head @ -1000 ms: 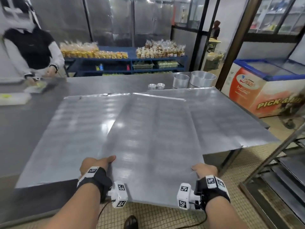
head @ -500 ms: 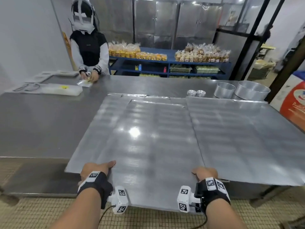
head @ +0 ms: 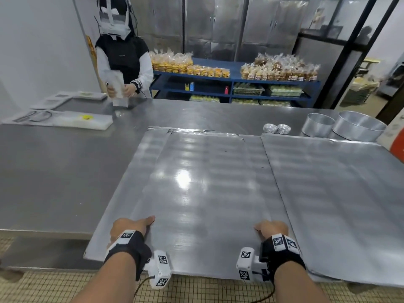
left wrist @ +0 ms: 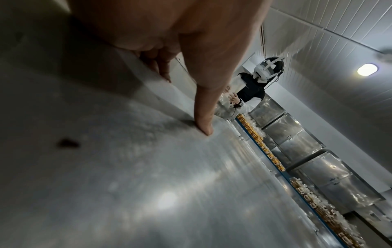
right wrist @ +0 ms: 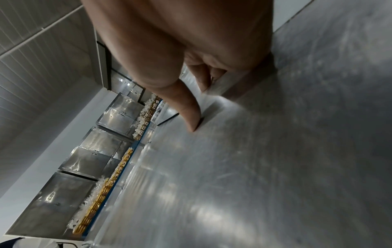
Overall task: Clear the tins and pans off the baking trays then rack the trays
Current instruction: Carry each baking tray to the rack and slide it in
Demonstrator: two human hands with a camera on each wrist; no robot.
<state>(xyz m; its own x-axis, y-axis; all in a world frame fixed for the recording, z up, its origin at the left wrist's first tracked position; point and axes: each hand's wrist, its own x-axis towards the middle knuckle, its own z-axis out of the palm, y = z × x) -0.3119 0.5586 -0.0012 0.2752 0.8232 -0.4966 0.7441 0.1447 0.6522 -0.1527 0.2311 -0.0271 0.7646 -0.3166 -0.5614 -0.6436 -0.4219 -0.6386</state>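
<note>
steel table [head: 54,171] carries three baking trays; my left hand [head: 126,228] and right hand [head: 272,228] grip the top tray [head: 207,193]; two round pans [head: 341,126], two small tins [head: 276,128] behind

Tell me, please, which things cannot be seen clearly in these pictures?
- Fingers under the top tray: hidden by the tray in the head view, for both the left hand and the right hand.
- Number of stacked trays: only overlapping edges show.
- Rack: outside every view.
- Small tins: too small to count surely.

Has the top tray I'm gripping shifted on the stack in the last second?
Yes. The top tray lay skewed over the right-hand tray; now its right edge runs along that tray's left edge, so it has swung left.
</note>
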